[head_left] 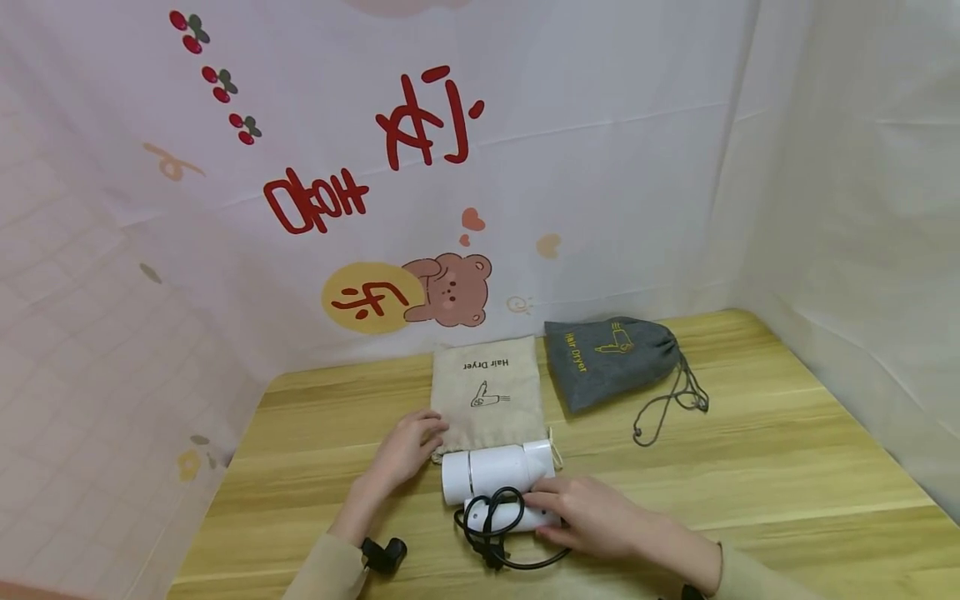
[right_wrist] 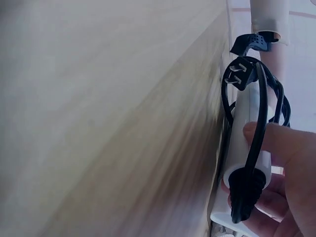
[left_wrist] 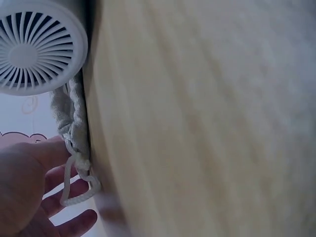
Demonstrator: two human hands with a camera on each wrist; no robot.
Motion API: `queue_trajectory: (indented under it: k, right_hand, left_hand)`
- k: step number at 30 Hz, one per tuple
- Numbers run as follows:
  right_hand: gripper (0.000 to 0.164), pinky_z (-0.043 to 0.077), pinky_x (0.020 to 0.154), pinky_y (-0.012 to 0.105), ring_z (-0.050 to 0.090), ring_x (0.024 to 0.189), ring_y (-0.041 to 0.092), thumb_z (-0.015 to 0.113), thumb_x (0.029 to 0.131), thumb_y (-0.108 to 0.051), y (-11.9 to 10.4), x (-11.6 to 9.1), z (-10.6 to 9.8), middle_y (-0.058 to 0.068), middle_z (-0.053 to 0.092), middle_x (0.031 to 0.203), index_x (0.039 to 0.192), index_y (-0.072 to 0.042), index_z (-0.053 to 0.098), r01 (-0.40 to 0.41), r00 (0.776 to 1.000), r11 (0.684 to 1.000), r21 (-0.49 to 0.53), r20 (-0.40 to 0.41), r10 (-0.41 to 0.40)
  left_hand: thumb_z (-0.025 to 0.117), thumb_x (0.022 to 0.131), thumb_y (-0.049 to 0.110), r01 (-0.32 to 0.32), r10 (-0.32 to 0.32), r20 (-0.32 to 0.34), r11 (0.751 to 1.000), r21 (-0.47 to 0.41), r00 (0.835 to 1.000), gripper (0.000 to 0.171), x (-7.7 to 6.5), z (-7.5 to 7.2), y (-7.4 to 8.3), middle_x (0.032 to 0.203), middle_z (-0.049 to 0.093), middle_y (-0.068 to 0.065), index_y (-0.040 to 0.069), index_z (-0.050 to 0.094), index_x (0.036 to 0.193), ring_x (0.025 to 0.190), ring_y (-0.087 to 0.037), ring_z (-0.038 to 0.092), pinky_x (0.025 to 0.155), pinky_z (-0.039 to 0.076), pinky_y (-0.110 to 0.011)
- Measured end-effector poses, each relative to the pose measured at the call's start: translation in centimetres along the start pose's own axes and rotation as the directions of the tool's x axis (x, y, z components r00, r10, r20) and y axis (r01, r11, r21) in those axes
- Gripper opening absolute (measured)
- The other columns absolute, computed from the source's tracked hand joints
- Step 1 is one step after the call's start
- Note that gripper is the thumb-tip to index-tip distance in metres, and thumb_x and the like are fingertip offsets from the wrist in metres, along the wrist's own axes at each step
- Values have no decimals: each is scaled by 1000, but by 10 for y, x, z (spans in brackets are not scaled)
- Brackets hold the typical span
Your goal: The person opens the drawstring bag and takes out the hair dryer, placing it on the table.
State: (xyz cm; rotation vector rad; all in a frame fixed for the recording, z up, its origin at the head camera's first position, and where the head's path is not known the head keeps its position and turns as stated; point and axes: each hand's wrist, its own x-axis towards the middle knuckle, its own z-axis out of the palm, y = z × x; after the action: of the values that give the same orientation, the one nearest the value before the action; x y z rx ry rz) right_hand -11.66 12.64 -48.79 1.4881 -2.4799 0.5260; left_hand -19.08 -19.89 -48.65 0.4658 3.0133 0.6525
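A white hair dryer point(head_left: 491, 469) lies folded on the table, with its handle point(head_left: 517, 516) on the near side and a looped black cord point(head_left: 489, 554) over it. My right hand point(head_left: 592, 512) holds the handle near its cord end, the thumb on one side and the fingers on the other; the plug point(right_wrist: 242, 73) shows in the right wrist view. Beyond the dryer a beige drawstring bag point(head_left: 487, 417) printed "Hair Dryer" lies flat. My left hand point(head_left: 408, 446) is at that bag's left edge, its loosely bent fingers by the bag's white cord point(left_wrist: 74, 200).
To the right of the beige bag lies a grey drawstring pouch point(head_left: 611, 362), also printed "Hair Dryer", its cord point(head_left: 660, 400) trailing onto the wooden table point(head_left: 712, 483). A white printed cloth point(head_left: 600, 150) hangs behind the table, and pale cloth flanks both sides.
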Motion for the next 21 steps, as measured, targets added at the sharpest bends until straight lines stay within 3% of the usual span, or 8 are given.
queue_trajectory:
  k: [15, 21]
  right_hand:
    - [35, 61, 86, 24, 71, 100, 8, 81, 90, -25, -3, 4, 6, -4, 75, 114, 122, -11, 75, -105, 993, 993, 61, 63, 101]
    - [38, 62, 87, 25, 73, 101, 10, 81, 91, -26, -3, 2, 7, -2, 75, 115, 124, -9, 74, -108, 993, 993, 53, 50, 105]
  left_hand:
    - [73, 97, 9, -25, 25, 21, 1000, 5, 999, 23, 3, -6, -1, 134, 71, -16, 6, 77, 120, 129, -39, 65, 111, 54, -56]
    - [70, 100, 17, 39, -40, -4, 995, -88, 999, 26, -1, -10, 1, 142, 67, -17, 8, 75, 124, 137, -42, 59, 119, 46, -61]
